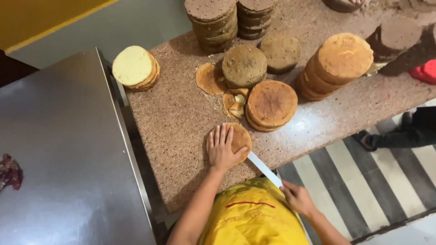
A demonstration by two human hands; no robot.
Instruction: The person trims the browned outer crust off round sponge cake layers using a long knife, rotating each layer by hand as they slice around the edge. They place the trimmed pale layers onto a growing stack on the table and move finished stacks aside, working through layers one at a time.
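Observation:
My left hand (222,149) lies flat, fingers spread, on top of a round golden-brown sponge cake (240,136) near the front edge of the speckled stone counter (172,122). My right hand (296,197) grips the handle end of a long knife; its pale blade (263,168) runs up and left into the side of that cake, below my left palm. I wear a yellow apron (252,215).
Stacks of round sponge layers stand beyond: a brown-topped stack (271,104), a tall stack (338,63), dark ones (213,22), a pale stack (135,68) at the left edge. Cake trimmings (235,103) lie between. A steel table (59,149) is at left. Another person's legs (404,131) stand at right.

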